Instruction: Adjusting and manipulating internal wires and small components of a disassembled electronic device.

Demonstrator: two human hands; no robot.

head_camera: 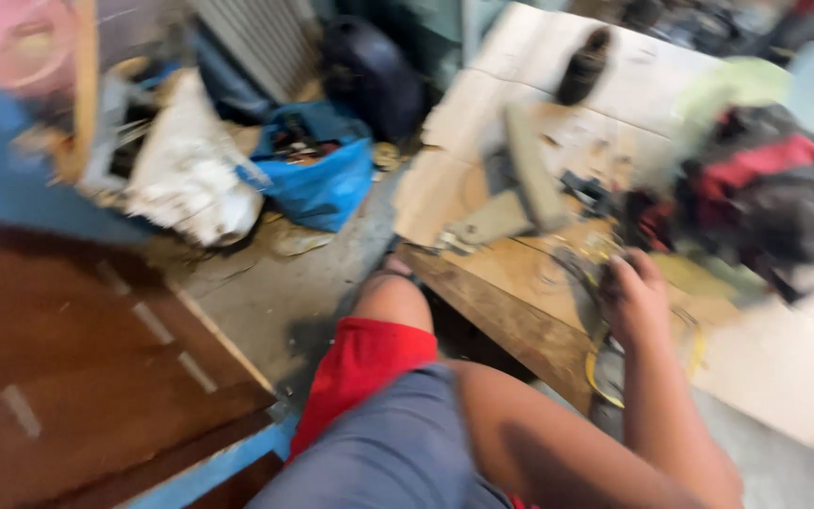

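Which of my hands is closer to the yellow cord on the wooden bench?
Right. Your right hand is curled just above the yellow cord at the bench edge; the left hand is out of view.

Frame heavily motion-blurred. Right hand (635,300) closed around a dark object, identity unclear, over a wooden workbench (520,283). Yellow cord (598,363) hangs just below the hand. Red-and-black power tool (765,188) beside it. Blue bag (317,184) on the floor, well apart.

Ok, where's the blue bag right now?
In the head view the blue bag sits on the floor at upper centre-left, between the white sack and the cardboard-covered bench.
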